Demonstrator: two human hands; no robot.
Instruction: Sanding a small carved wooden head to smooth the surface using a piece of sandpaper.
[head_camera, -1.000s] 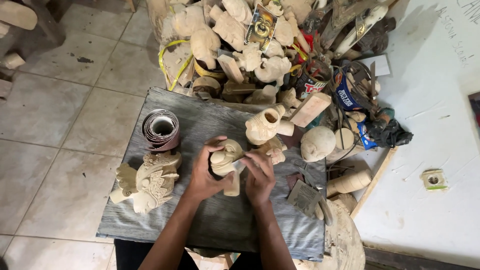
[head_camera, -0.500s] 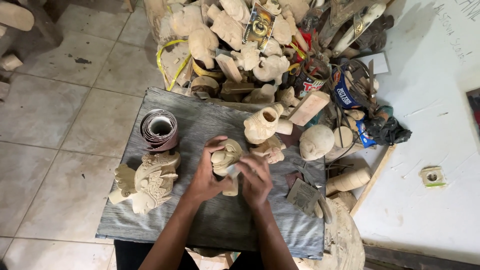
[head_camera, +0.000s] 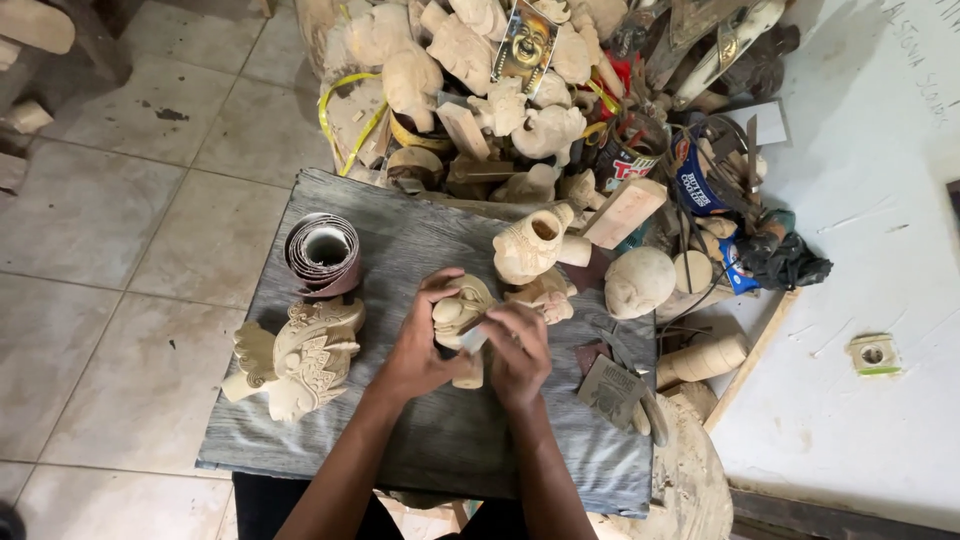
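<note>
Both hands, left and right, meet with fingers curled.

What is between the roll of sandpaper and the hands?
In the head view, mostly bare grey board lies between the sandpaper roll and the hands; the winged carving sits just below.

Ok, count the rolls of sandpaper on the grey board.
1. The sandpaper roll stands on end at the far left of the grey board, just beyond the winged wood carving. Others may be hidden in the pile behind.
</note>
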